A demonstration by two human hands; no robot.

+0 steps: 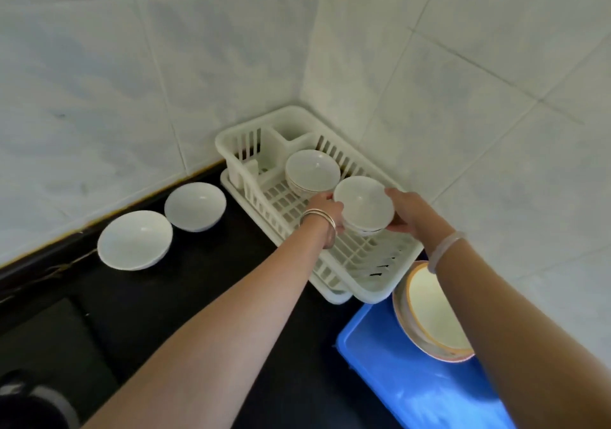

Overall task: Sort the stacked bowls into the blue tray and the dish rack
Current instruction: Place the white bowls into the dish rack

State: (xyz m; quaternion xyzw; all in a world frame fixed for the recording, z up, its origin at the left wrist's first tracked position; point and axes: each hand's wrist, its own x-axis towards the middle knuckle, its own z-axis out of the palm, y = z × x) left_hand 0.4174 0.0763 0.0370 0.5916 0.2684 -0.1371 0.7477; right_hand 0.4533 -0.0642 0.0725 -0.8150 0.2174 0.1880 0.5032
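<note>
- Fingers (396,227) of R hand (408,214) curl round the R side of a held bowl stack (363,202); L hand (322,209) grips its L side, thumb at the rim.
- Held bowl stack: small, white, over the middle of the dish rack (390,291); can't tell if it touches the rack floor.
- Nearest, at 5 o'clock in view: blue tray (413,379) on the black bench (198,280). Orange-rimmed bowls (433,316) are stacked in its far corner, partly behind the R forearm.
- Dish rack: white plastic, at 12 o'clock from the tray, in the wall corner.
- 2nd bowl stack (312,169) sits in the rack, at 11 o'clock from the held one, just beside it.
- Two single white bowls (135,240) on the bench at 9 o'clock from the rack, side by side, near the tiled wall (165,48).
</note>
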